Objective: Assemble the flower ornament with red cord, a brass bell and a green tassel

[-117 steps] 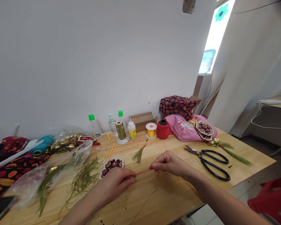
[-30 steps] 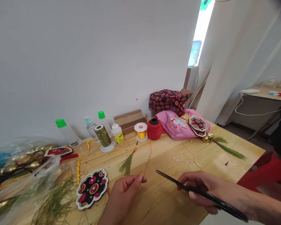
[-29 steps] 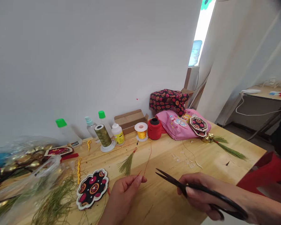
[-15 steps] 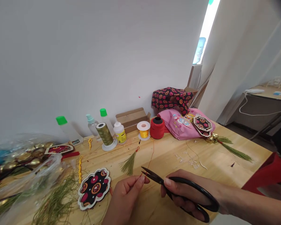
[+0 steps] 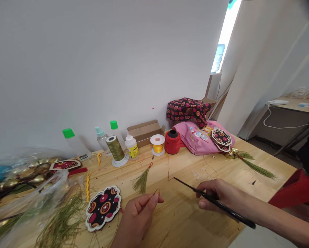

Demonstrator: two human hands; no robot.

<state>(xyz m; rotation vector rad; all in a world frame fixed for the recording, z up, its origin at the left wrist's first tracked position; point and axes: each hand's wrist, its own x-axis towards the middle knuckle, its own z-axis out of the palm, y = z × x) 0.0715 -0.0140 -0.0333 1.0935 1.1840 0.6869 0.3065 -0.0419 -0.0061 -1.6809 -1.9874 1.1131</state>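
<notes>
Left hand (image 5: 139, 214): pinched red thread (image 5: 159, 194) in front of the green tassel (image 5: 141, 180)
Right hand (image 5: 217, 193): gripped black-handled scissors (image 5: 223, 205), right of the tassel
Flower-shaped ornament (image 5: 104, 208): lay left of it

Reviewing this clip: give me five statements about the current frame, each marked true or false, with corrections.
1. The left hand pinches a red thread. True.
2. The right hand holds the yellow-labelled bottle. False: the right hand holds black scissors.
3. The red spool stands to the right of the spool of yellow thread. True.
4. The flower-shaped ornament lies on the pink bag. False: the flower-shaped ornament lies on the table; an octagonal ornament rests on the pink bag.
5. A green tassel with a red loop lies on the table. True.
</notes>
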